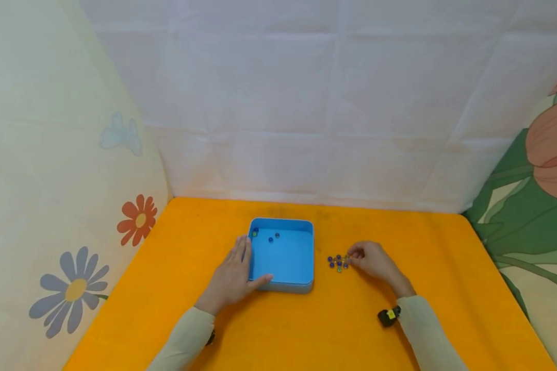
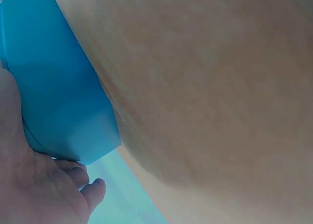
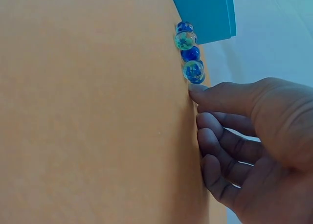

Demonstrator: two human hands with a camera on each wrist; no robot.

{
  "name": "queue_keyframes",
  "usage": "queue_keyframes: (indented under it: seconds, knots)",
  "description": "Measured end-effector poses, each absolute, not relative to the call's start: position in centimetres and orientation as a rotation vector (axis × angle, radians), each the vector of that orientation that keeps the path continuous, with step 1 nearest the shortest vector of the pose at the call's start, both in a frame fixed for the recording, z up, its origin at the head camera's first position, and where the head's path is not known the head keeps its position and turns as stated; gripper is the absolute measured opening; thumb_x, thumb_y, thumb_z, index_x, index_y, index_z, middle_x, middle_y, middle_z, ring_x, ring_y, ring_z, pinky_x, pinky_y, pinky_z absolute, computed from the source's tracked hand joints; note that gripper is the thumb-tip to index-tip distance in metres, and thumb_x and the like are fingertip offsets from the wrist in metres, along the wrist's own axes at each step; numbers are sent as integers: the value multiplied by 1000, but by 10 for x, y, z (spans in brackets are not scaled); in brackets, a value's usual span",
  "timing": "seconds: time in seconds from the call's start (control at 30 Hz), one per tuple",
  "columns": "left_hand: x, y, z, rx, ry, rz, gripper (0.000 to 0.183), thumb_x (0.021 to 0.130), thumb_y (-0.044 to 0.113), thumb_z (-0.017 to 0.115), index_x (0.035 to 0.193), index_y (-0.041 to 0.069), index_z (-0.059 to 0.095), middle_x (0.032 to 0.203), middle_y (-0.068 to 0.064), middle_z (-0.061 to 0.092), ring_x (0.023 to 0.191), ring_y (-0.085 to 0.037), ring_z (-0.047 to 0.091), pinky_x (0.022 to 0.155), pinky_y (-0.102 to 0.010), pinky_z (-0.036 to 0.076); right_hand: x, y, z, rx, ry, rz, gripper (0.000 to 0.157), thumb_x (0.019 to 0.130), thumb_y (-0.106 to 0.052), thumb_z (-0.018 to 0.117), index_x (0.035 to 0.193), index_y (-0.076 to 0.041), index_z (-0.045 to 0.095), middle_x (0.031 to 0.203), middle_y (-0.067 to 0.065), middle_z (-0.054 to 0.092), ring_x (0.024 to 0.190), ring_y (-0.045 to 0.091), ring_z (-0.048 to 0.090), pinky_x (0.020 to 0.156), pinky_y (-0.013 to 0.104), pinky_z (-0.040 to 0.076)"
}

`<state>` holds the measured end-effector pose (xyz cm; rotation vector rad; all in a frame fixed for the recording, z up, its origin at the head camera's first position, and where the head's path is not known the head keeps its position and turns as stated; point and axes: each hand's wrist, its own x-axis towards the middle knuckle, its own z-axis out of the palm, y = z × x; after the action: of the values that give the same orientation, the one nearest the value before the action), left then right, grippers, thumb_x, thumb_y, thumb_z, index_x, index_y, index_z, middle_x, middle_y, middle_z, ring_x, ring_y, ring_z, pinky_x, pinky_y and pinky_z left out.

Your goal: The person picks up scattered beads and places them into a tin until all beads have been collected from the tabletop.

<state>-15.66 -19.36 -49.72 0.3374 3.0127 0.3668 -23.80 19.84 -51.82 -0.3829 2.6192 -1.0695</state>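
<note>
A square blue tray [image 1: 283, 263] stands on the orange table, with several small glass marbles [image 1: 271, 240] near its far left corner. My left hand [image 1: 232, 275] lies with straight fingers along the tray's left side, thumb over the near rim; in the left wrist view the palm is against the blue wall [image 2: 63, 87]. Right of the tray is a cluster of blue and clear green glass marbles [image 1: 331, 265]. My right hand [image 1: 371, 260] is at the cluster's right edge, thumb and index pinching a marble there; the other fingers curl close over the table.
The orange table [image 1: 278, 335] ends at a white cloth backdrop [image 1: 278, 103]. Flower-printed cloth [image 1: 74, 288] hangs on the left, and more printed cloth [image 1: 529, 221] on the right. A small black device [image 1: 388, 317] is strapped at the right wrist.
</note>
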Motion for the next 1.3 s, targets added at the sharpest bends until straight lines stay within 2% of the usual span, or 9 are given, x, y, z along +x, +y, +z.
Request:
queue_keyframes:
  seconds: [0.73,1.3]
  knots:
    - [-157,-193,-494,340,3019,347,123,91,86,48,167,-3,9,177,-23,9,165,-40,13,131,-56,28,-237,200,-517,-399,2620,-1055,12,101,-16,71,102,-6,77,89,4,73,76,14,60,68,28,53]
    - [-154,-193,-491,335,3016,357,124,90,87,46,167,-3,10,177,-23,10,165,-40,14,130,-55,30,-236,197,-509,-374,2602,-1125,16,103,-18,69,108,-5,76,96,5,74,81,16,61,73,31,55]
